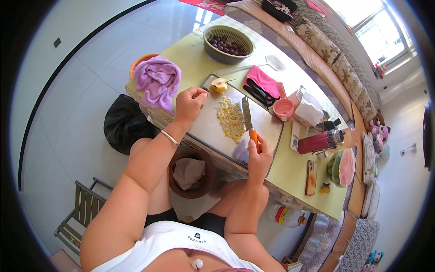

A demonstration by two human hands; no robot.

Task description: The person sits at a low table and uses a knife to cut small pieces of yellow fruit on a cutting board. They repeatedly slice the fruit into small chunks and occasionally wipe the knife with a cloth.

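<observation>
My right hand (259, 156) is wrapped round the orange handle of a kitchen knife (247, 113), its blade pointing away from me over the cutting board (204, 123). Left of the blade lies a heap of finely diced pale-yellow fruit (230, 119). A cut piece of yellow-skinned fruit (219, 85), a pear or an apple, rests at the board's far left corner. My left hand (189, 105) is closed with fingers curled, over the board's left edge; a small dark bit shows at its fingertips, but I cannot make out what it is.
A purple towel (158, 81) lies at the table's left. Beyond the board are a green colander (210, 51) of dark round fruit, a white fly swatter (275, 63) and pink cloth (263, 84). A bottle (319, 141), phone (311, 177) and cut watermelon (340, 167) are right; a bin (195, 190) stands below.
</observation>
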